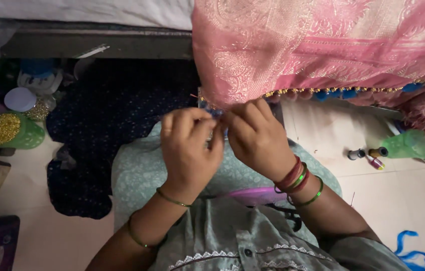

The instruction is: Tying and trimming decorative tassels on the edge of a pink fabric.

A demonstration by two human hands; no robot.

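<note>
Both hands, left hand [188, 145] and right hand [255, 133], pinch closed on the beaded hem of the pink cloth [323, 45].

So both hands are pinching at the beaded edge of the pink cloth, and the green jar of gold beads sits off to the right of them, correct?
Not quite. In the head view the green jar of gold beads sits to the left of the hands, not the right. The rest holds: left hand and right hand meet at the beaded edge of the pink cloth.
</note>
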